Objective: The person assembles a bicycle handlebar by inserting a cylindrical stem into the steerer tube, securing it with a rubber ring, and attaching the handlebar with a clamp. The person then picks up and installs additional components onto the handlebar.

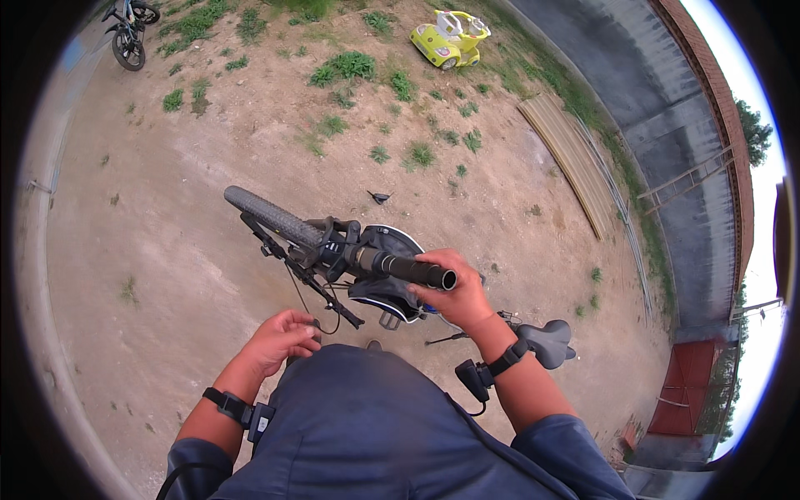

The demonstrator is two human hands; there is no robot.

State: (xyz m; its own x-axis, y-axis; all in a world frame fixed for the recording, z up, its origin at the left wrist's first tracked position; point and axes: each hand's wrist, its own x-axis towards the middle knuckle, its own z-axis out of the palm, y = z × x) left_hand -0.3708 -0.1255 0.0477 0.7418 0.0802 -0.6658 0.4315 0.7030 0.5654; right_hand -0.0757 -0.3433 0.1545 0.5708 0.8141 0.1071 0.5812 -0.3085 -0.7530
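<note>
A bicycle stands in front of me, its knobbly front wheel [275,217] pointing to the far left. My right hand [460,293] is wrapped round the black, open-ended steerer tube [404,268] near its top. The handlebar [321,293] is off the tube and hangs beside the wheel, with cables attached. My left hand [282,340] is closed near the handlebar's end, thumb against curled fingers. A small dark thing shows at its fingertips, too small to name. A black bag with white edging [385,298] hangs around the frame, and the saddle [548,343] is at the right.
A small dark object [379,198] lies on the dirt beyond the bicycle. Farther off are a yellow toy car [450,42], stacked long boards [567,162] and a ladder [687,179] against the grey wall [642,92]. Another bicycle [129,37] stands at the far left.
</note>
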